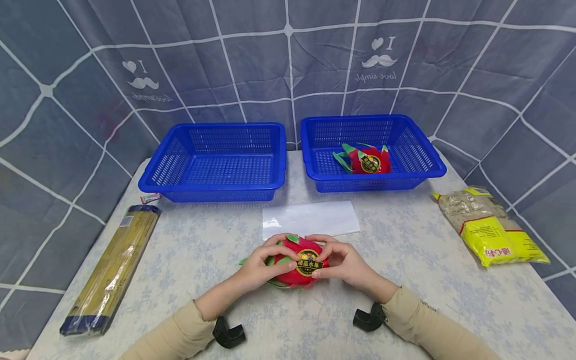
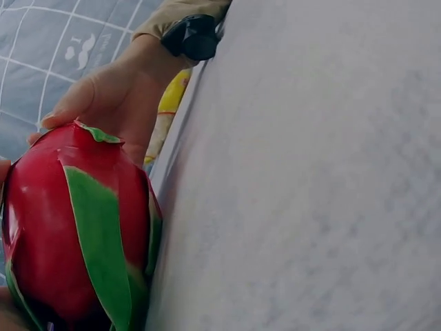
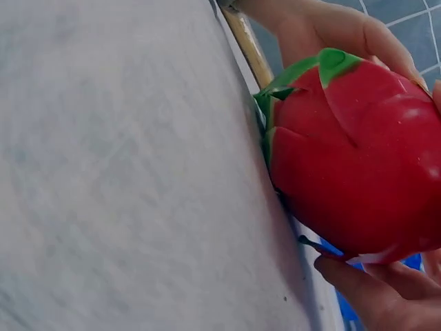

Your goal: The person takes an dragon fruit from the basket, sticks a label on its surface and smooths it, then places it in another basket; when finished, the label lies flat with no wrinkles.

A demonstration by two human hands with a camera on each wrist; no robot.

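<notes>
A red dragon fruit (image 1: 288,278) with green scales lies on the table in front of me. A round black-and-gold label (image 1: 308,269) sits on its upper side. My left hand (image 1: 264,262) holds the fruit from the left, its thumb at the label's left edge. From the other side my right hand (image 1: 345,260) grips it, thumb and a fingertip at the label's right edge. Both wrist views show the fruit (image 2: 52,221) close up between the hands; the label's face is hidden there. Beyond the hands lies a glossy white sheet (image 1: 310,220).
Two blue baskets stand at the back: the left basket (image 1: 216,196) and the right basket (image 1: 373,185), which contains another labelled dragon fruit (image 1: 381,159). A long pack of yellowish sticks (image 1: 118,260) lies left. A yellow-and-clear bag (image 1: 490,230) lies right. A small pink packet (image 1: 150,198) is by the left basket.
</notes>
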